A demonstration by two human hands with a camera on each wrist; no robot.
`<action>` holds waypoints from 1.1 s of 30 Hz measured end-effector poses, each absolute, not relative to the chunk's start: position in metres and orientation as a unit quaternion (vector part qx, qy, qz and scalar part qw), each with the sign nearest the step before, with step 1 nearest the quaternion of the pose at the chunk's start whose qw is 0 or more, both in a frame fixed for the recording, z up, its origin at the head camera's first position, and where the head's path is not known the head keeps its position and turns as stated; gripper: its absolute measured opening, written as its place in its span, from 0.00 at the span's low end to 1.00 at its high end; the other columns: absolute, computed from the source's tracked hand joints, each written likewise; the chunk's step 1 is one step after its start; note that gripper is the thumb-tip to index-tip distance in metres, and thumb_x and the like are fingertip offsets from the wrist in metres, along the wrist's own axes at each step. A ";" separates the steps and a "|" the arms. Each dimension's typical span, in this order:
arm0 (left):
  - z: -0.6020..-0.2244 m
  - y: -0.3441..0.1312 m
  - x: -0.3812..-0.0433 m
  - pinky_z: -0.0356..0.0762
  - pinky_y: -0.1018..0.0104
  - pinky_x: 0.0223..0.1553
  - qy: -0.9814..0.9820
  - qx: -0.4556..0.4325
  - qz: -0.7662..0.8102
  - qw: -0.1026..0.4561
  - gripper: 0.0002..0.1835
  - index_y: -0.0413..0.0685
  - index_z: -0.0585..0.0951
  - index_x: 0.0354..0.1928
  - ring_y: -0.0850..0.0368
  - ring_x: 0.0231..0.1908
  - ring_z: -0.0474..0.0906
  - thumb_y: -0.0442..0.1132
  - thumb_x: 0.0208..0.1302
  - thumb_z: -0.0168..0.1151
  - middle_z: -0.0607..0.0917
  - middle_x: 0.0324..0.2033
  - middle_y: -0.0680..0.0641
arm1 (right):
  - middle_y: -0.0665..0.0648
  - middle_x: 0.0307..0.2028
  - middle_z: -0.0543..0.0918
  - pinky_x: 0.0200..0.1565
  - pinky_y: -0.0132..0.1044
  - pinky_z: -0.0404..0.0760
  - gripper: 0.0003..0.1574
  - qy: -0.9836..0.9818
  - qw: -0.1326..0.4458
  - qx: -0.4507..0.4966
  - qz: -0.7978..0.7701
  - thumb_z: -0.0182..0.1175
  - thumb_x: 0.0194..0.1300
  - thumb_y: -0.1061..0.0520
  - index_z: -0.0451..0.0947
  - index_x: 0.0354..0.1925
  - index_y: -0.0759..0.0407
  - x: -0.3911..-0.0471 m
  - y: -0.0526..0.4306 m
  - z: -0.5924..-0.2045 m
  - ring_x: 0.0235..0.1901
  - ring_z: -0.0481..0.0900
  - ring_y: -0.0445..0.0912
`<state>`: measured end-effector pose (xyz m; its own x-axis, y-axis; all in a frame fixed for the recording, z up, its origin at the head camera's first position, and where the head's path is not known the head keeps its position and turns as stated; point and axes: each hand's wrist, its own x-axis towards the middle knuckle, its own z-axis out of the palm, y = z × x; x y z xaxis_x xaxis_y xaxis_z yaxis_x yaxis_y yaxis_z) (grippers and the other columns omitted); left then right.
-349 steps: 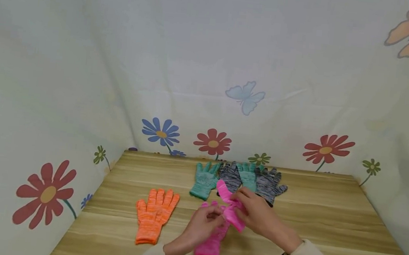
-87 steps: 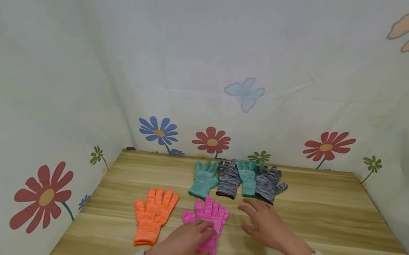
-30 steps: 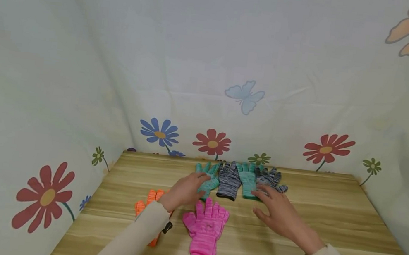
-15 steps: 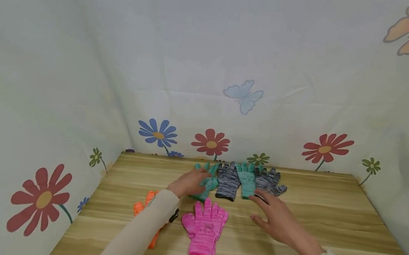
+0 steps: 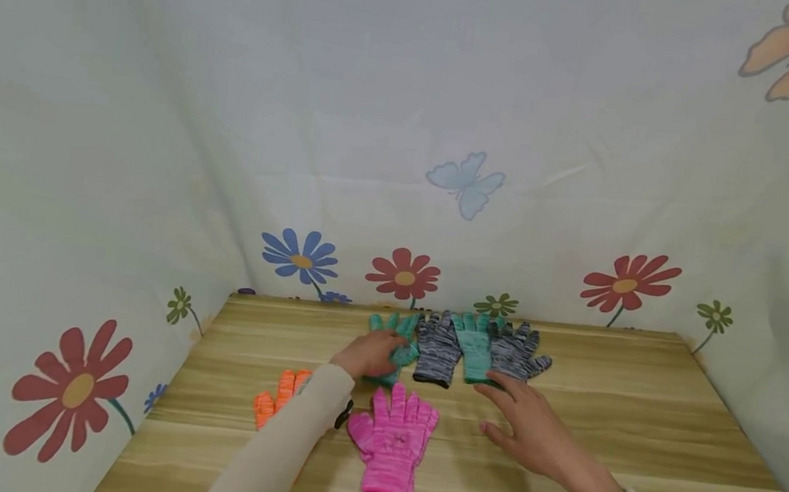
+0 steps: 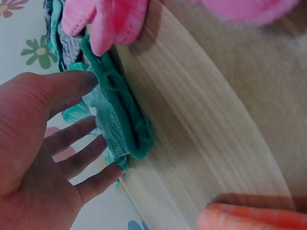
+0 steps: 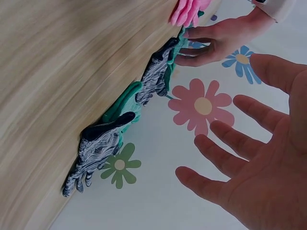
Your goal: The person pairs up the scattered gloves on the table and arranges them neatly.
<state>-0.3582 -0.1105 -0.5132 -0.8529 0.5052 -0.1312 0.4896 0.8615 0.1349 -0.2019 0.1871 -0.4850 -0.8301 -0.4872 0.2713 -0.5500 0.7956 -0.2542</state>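
In the head view my left hand [image 5: 374,353] lies over the left green glove [image 5: 386,375] at the back of the table, its forearm crossing the orange glove [image 5: 284,388]. The left wrist view shows its fingers spread and nearly straight, fingertips right at the green glove's knit [image 6: 109,122] beside the cuff. My right hand [image 5: 533,426] hovers with parted fingers in front of the right grey-black glove [image 5: 513,353]; nothing is in it. Between the hands, nearer me, lies a stacked pair of pink gloves [image 5: 393,446], fingers pointing away.
Another grey-black glove [image 5: 437,353] and a second green glove [image 5: 475,352] lie side by side in the back row. The wooden table [image 5: 649,433] is bounded by a white cloth backdrop [image 5: 351,113] with printed flowers and butterflies.
Earlier both hands held a pink glove above the other one; the pink gloves now lie stacked. My left hand has moved up to the left green glove, the right one back from the pink.
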 end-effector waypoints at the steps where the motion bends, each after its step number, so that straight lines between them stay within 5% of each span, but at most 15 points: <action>1: -0.513 -0.110 -0.359 0.72 0.45 0.62 0.962 0.259 0.046 0.078 0.26 0.58 0.74 0.65 0.45 0.69 0.66 0.41 0.64 0.63 0.71 0.69 0.46 | 0.61 0.68 0.69 0.62 0.64 0.69 0.35 -0.943 0.097 0.274 0.162 0.64 0.65 0.43 0.70 0.67 0.49 -0.202 0.187 -0.485 0.66 0.69 0.59; 12: -0.517 -0.110 -0.363 0.73 0.48 0.63 0.966 0.252 0.036 0.033 0.25 0.55 0.76 0.62 0.45 0.68 0.68 0.29 0.63 0.60 0.77 0.63 0.47 | 0.60 0.69 0.69 0.61 0.64 0.69 0.34 -0.941 0.092 0.276 0.171 0.64 0.65 0.44 0.70 0.67 0.48 -0.201 0.187 -0.483 0.67 0.69 0.59; 19: -0.498 -0.111 -0.359 0.81 0.56 0.51 0.968 0.233 0.078 -0.051 0.25 0.51 0.79 0.58 0.52 0.50 0.81 0.24 0.61 0.58 0.82 0.52 0.47 | 0.62 0.67 0.70 0.60 0.64 0.70 0.34 -0.939 0.103 0.281 0.170 0.64 0.65 0.45 0.70 0.67 0.49 -0.202 0.186 -0.482 0.66 0.69 0.61; 33: -0.434 -0.097 -0.314 0.83 0.65 0.37 0.941 0.284 0.040 -0.178 0.19 0.52 0.81 0.55 0.56 0.38 0.81 0.31 0.63 0.61 0.82 0.42 0.51 | 0.63 0.66 0.71 0.59 0.60 0.75 0.39 -0.935 0.128 0.272 0.187 0.65 0.64 0.46 0.67 0.69 0.55 -0.203 0.181 -0.469 0.63 0.73 0.61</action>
<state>-0.3140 -0.0973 -0.4343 -0.7758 0.5199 0.3575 0.5482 0.8359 -0.0261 -0.2034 0.1806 -0.4687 -0.8189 -0.4617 0.3409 -0.5574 0.7813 -0.2807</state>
